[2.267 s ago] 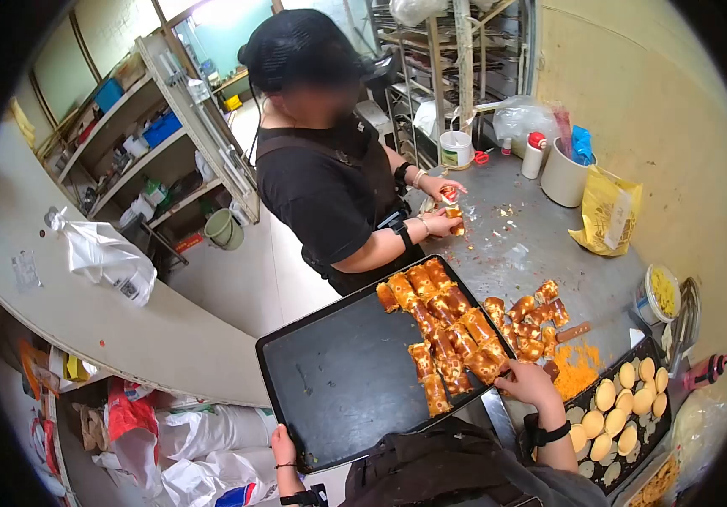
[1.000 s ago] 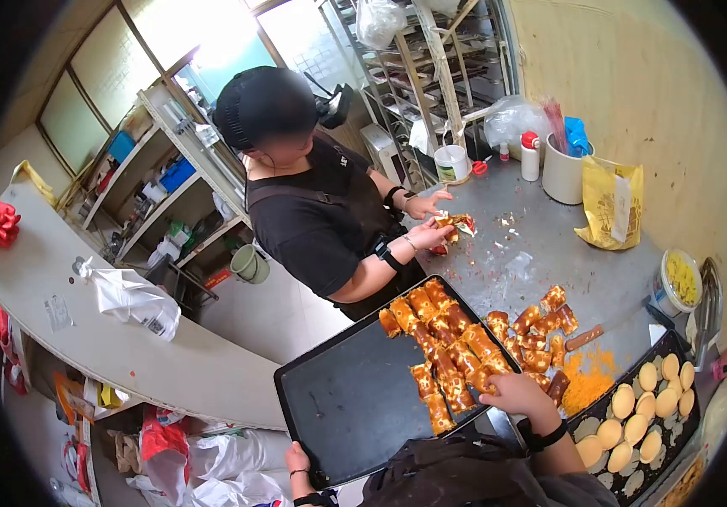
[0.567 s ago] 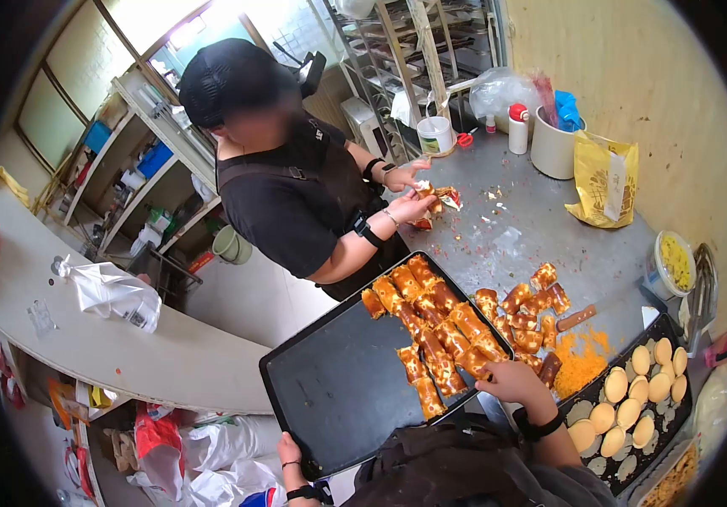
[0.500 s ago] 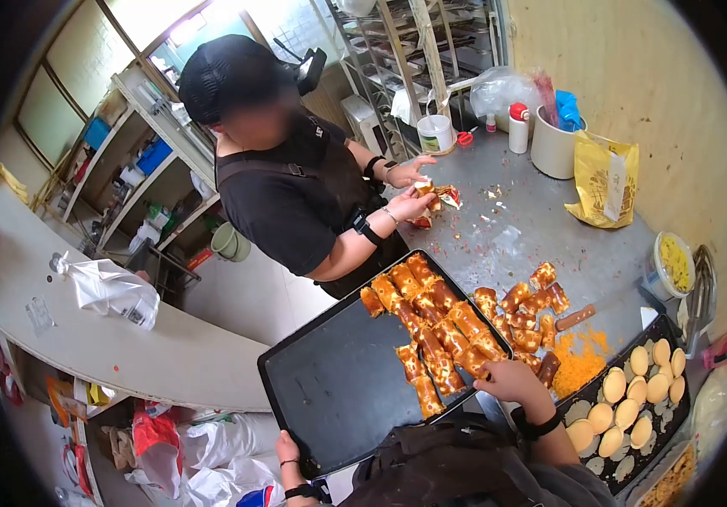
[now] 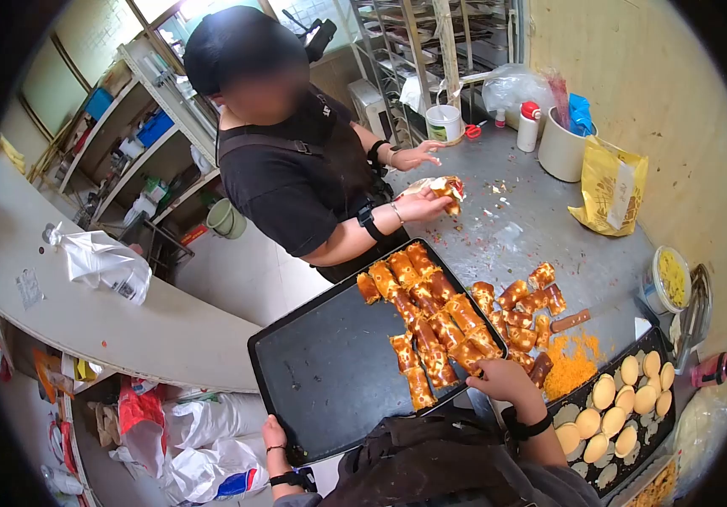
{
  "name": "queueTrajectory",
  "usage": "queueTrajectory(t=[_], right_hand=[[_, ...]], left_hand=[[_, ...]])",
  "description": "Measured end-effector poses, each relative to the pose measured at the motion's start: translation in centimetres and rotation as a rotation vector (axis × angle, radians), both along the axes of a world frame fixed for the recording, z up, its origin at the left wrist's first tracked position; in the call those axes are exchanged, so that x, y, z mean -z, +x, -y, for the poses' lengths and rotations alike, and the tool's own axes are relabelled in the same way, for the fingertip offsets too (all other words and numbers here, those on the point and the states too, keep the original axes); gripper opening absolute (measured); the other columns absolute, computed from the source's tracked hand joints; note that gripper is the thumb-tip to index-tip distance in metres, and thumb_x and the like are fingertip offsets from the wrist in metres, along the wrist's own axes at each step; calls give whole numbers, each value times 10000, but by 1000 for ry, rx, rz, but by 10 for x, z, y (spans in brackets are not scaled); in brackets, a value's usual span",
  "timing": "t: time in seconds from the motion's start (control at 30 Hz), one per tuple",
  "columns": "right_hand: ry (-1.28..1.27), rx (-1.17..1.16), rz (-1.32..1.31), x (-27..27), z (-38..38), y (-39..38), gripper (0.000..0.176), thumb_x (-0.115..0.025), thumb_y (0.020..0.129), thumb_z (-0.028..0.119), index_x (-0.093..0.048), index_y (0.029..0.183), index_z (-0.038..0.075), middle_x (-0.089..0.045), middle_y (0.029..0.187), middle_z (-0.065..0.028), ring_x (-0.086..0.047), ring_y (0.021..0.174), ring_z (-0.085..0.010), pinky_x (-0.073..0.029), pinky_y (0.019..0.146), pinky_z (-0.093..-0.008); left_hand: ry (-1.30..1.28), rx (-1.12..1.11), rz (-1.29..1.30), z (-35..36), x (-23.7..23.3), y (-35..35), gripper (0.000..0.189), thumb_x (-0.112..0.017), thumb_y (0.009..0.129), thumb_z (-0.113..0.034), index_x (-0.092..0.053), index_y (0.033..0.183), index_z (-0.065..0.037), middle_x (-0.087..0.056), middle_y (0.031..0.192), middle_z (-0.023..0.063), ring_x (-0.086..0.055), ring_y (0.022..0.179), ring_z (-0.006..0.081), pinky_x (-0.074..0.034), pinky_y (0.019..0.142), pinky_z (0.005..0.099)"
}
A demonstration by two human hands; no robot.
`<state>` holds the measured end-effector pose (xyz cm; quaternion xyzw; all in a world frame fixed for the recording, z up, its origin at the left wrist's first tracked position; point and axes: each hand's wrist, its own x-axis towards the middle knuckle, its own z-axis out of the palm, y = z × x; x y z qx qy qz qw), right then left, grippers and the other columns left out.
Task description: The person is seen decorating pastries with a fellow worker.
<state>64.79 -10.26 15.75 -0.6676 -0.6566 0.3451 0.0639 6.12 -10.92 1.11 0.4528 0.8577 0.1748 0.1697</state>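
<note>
A black baking tray (image 5: 321, 380) is held level in front of my body. My left hand (image 5: 274, 435) is closed on its near left edge. At the opposite end, my right hand (image 5: 503, 382) grips the rim at the near right corner, close beside the rolls; its thumb side is partly hidden. Browned bread rolls (image 5: 418, 313) lie in rows on the right part of the tray. Beyond my right hand, cut roll pieces (image 5: 524, 313) are piled on the metal table (image 5: 507, 241), next to a brown-handled knife (image 5: 571, 320) and a heap of orange shreds (image 5: 571, 363).
Across the tray, a co-worker's hand (image 5: 423, 205) holds a filled bread piece (image 5: 448, 190). Small round cakes (image 5: 613, 420) sit on another dark tray at right. A yellow bag (image 5: 613, 190), a tub (image 5: 668, 279) and a white curved counter (image 5: 177, 346) surround the workspace.
My view has shifted slightly, and the tray sits a little further left and up in it. The co-worker's far hand has come away from the bread piece, which the other hand holds.
</note>
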Motion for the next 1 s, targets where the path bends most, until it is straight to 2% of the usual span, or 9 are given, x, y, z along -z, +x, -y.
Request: queueTrajectory(t=[0.2,0.3,0.43,0.57,0.6,0.7,0.8,0.87,1.0], right_hand=[[-50,15,20,-6,1,0,431,-570,791,422,-603,972,32,-636,815,-186,-615,803,-341,-483,707,-428],[105,170,-106,-5,2,4,396,-582,790,400,-602,947,37,-633,793,-178,-616,775,-330,-481,676,-421],[125,301,-101,-8,-5,12,385,-593,791,383,-597,941,28,-604,695,-149,-597,675,-319,-461,601,-404],[569,433,-239,-11,-14,11,238,-604,801,160,-591,972,-6,-569,756,-93,-554,671,-188,-447,614,-293],[586,451,-299,-14,-18,11,243,-589,805,102,-570,1013,-22,-551,834,-87,-529,731,-159,-436,648,-265],[608,504,-465,-20,-30,6,376,-626,791,248,-555,1054,-11,-564,945,-140,-549,855,-261,-446,773,-339],[644,420,-485,-27,-41,-4,506,-676,746,278,-513,1122,-17,-541,1045,-160,-526,966,-295,-425,848,-361],[750,388,-362,-30,-47,-9,578,-706,711,292,-492,1148,-19,-522,1090,-175,-506,1017,-316,-407,881,-381],[813,379,-280,-33,-66,-23,645,-739,641,237,-475,1176,-6,-517,1115,-194,-483,1053,-353,-388,904,-414]], left_hand=[[18,-2,42,1,-3,2,542,-301,941,-357,-578,919,109,-586,897,306,-551,900,442,-413,767,452],[18,2,32,0,-8,6,544,-301,942,-358,-577,915,110,-585,897,308,-551,889,444,-413,764,454],[10,13,24,-1,-6,5,542,-300,944,-353,-574,905,113,-587,890,308,-548,871,450,-411,757,458],[19,28,9,2,-17,14,536,-302,946,-345,-572,898,115,-593,874,303,-557,845,440,-414,743,451],[23,27,24,3,-20,17,536,-302,946,-345,-572,897,115,-594,869,300,-561,834,432,-415,738,447],[44,30,55,3,-22,19,537,-303,948,-346,-573,891,115,-599,851,293,-569,800,410,-418,722,438],[49,30,59,4,-11,11,540,-305,948,-350,-574,881,114,-600,832,287,-571,771,398,-421,706,435],[33,18,62,4,-7,8,546,-308,948,-357,-575,872,112,-600,821,286,-571,760,399,-421,698,436],[0,-16,-28,4,-9,11,560,-299,940,-372,-594,892,102,-579,880,316,-539,879,471,-415,759,489]])
